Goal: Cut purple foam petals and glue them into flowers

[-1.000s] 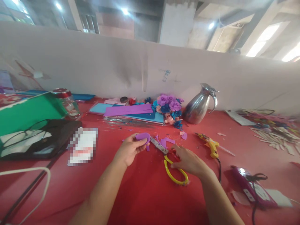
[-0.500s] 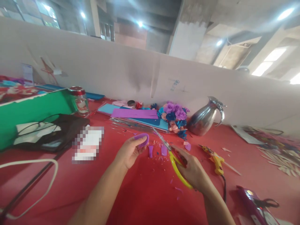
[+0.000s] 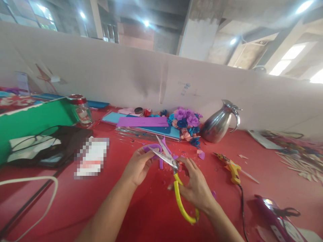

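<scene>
My left hand (image 3: 137, 164) pinches a folded strip of purple paper (image 3: 148, 147) between thumb and fingers. In my right hand (image 3: 195, 185) is a pair of scissors (image 3: 169, 160) with yellow handles, the fingers around the handle near the pivot. The blades are spread apart and point up and left. One blade lies across the right end of the folded purple paper; whether it is cutting, I cannot tell. A slim purple piece (image 3: 166, 145) shows beside the other blade. Another small purple strip (image 3: 161, 163) lies on the red table (image 3: 141, 215) between my hands.
Behind are purple and blue sheets (image 3: 141, 121), paper flowers (image 3: 185, 117) and a steel jug (image 3: 217, 125). To the right lie a yellow glue gun (image 3: 234, 171) and a purple device (image 3: 275, 215). A glass jar (image 3: 83, 112) and dark bag (image 3: 55, 144) are at left.
My right hand has turned and brought the scissors left to the purple paper, and their blades have opened. My left hand stays about where it was, still holding the paper.
</scene>
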Demonstrator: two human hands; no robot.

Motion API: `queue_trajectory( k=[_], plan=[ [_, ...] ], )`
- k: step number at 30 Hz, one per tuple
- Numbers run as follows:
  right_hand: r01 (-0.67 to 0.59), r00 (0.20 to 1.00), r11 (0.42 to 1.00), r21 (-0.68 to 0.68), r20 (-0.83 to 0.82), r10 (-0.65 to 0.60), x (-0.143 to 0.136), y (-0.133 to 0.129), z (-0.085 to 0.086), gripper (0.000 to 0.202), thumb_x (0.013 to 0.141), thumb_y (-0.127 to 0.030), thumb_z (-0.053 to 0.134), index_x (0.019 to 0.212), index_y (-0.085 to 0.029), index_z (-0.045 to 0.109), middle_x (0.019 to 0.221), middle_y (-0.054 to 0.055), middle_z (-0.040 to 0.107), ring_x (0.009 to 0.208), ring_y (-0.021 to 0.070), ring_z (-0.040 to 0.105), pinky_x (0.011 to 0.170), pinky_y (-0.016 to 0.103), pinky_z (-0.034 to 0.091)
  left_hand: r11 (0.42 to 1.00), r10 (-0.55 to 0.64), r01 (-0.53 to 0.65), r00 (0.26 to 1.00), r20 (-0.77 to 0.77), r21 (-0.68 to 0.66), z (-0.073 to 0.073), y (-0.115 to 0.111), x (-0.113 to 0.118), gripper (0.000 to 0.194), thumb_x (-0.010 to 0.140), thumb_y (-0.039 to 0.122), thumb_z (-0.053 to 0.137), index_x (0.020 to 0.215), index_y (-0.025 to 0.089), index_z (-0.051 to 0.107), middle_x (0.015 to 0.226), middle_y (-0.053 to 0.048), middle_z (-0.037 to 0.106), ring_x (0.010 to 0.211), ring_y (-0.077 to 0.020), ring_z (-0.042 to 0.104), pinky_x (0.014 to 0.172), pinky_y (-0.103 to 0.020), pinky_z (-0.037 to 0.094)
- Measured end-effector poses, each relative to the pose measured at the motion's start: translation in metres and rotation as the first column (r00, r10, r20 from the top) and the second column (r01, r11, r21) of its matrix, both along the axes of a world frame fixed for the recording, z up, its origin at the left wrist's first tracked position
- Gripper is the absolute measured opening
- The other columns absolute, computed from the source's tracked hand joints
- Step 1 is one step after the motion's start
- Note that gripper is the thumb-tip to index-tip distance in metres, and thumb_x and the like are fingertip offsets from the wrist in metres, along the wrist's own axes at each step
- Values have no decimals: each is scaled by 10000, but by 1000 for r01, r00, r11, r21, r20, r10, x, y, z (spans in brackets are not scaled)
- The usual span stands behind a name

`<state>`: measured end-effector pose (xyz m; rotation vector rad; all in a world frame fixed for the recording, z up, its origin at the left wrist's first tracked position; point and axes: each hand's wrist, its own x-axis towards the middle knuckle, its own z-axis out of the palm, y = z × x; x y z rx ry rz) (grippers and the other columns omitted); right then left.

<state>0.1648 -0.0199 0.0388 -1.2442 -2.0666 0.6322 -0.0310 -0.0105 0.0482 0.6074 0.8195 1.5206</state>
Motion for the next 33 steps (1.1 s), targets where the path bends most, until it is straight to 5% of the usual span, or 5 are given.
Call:
queue_trajectory(
  k=[20,33],
  plan=[
    [-3,991,997,79,-132,13,-3,0,-4,457,621,-260,748,1060,-220,626,805,-2,607,643,131,517,592,208,447,1000,0,-1,998,67,18,-2,3,1,170,572,169,814,722,134,742,721,-32,741,666,-117,670,668,-192,547],
    [-51,987,998,26,-149,54,-3,-4,-5,390,660,-240,708,1036,-193,617,697,-35,517,534,86,365,490,178,362,998,-53,51,995,84,34,-5,3,-2,152,588,175,808,719,133,742,702,-31,735,650,-109,663,669,-194,549]
  ],
)
